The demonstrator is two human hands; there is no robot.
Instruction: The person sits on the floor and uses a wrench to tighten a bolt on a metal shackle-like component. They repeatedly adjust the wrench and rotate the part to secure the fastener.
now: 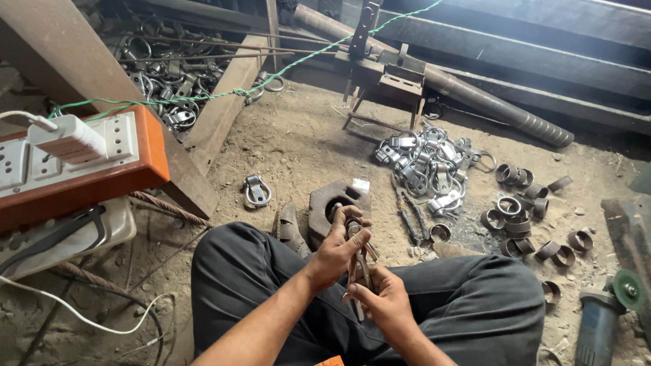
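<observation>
left hand and right hand both grip metal tongs, fingers curled.

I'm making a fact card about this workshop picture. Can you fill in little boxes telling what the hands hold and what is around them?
Left hand: grips the top of the metal tongs
Right hand: holds the tongs' lower handles
In front: rusty metal block
To the right: pile of shiny clamps, loose metal rings
Far right: angle grinder
Left: orange power strip
</observation>
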